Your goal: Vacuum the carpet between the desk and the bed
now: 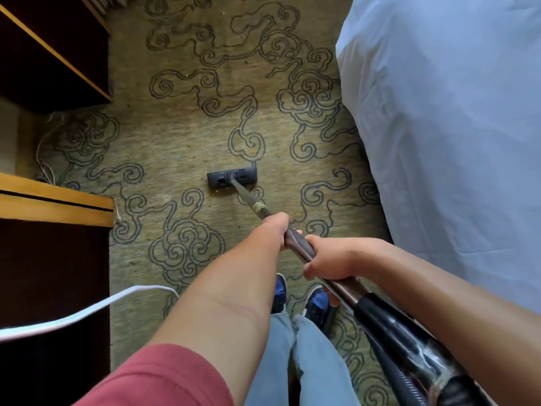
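An olive carpet with dark swirl outlines runs between the dark desk on the left and the white-covered bed on the right. The vacuum's flat black floor head rests on the carpet in the middle. Its brown wand slants back toward me. My left hand grips the wand farther down. My right hand grips it just behind, near the black hose.
A second dark cabinet with a wood edge stands at the upper left. A thin white cord trails in the gap between the furniture. A white strap hangs across the desk. My blue shoes stand on the carpet.
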Motion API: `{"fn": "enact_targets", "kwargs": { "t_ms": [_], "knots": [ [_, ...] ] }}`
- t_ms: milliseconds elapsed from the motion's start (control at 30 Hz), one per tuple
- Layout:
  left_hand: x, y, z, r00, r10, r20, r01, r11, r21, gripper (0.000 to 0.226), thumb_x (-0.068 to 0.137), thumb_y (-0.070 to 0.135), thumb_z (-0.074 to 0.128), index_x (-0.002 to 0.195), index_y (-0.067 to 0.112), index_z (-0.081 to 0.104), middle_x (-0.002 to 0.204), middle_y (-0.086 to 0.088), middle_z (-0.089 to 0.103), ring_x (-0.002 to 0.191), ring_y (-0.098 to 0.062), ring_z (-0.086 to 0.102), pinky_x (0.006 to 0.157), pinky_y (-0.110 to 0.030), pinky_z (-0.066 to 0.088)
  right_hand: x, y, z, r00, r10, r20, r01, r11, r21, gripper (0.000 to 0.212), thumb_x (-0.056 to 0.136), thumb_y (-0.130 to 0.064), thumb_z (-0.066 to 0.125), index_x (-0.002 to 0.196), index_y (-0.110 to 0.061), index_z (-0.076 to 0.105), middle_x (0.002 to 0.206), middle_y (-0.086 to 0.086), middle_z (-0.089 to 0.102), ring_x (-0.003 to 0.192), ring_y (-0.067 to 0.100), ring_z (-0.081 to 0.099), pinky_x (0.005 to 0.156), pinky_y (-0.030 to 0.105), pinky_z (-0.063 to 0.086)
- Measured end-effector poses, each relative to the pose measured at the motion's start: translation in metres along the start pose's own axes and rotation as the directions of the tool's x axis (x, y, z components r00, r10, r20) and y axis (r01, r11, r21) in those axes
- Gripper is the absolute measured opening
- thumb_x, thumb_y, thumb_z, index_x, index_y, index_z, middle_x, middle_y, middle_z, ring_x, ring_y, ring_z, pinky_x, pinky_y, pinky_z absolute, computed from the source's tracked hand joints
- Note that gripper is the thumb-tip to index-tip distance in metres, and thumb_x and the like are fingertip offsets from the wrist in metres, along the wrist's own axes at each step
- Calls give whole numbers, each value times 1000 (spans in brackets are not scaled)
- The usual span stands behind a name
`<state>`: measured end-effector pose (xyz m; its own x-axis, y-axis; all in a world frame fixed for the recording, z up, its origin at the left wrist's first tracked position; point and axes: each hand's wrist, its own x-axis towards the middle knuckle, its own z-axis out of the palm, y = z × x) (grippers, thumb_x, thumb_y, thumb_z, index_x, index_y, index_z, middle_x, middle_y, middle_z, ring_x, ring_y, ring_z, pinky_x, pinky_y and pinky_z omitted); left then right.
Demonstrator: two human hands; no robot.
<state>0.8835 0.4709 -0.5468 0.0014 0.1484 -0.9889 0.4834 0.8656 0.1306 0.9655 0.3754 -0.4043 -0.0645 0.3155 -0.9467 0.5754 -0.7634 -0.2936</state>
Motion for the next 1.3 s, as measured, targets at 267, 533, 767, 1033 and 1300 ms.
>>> {"fn": "enact_targets", "kwargs": {
  "t_ms": [267, 533, 767, 1033, 1300],
  "knots": [
    [-4, -54, 11, 1000, -25, 2, 25, 997, -70, 33, 101, 17, 46, 133, 9, 45, 96, -11, 60, 68, -23, 62, 44, -36, 50, -17, 29, 46, 1000, 11, 14, -12, 997, 76, 62, 96, -14, 61, 146, -15, 25, 101, 19, 61, 65, 36, 74, 62, 47, 65],
    [13, -112, 38, 996, 32, -81, -46, 985, -167, 37, 95, 13, 50, 132, 5, 50, 90, -14, 60, 65, -24, 63, 55, -37, 49, -12, 82, 88, 999, -10, -45, 9, 1000, -28, 66, 94, -18, 61, 149, -19, 24, 106, 14, 62, 74, 35, 76, 64, 43, 64],
    [47, -118, 28, 979, 99, -180, -132, 975, -177, 37, 90, 7, 55, 127, 2, 54, 74, -12, 60, 37, -21, 59, 50, -28, 47, 18, 84, 103, 996, -54, -67, 49, 996, -75, 64, 92, -25, 61, 147, -14, 31, 112, 11, 64, 84, 30, 68, 77, 41, 58],
    [65, -49, -30, 964, 181, -193, -204, 974, -102, 28, 89, 7, 55, 117, 3, 53, 79, -12, 59, 57, -23, 62, 53, -31, 53, 65, 9, 75, 989, -100, -105, 105, 993, 47, 56, 92, -21, 62, 141, -8, 38, 106, 17, 69, 85, 36, 75, 82, 48, 63],
    [101, 52, -76, 961, 195, -195, -216, 972, -89, 19, 90, 8, 54, 108, 6, 53, 70, -10, 57, 50, -22, 60, 44, -25, 49, 126, -59, 16, 995, -61, -77, 78, 970, 230, 52, 98, -14, 61, 141, -13, 32, 100, 25, 62, 74, 41, 77, 61, 55, 64]
  ]
}}
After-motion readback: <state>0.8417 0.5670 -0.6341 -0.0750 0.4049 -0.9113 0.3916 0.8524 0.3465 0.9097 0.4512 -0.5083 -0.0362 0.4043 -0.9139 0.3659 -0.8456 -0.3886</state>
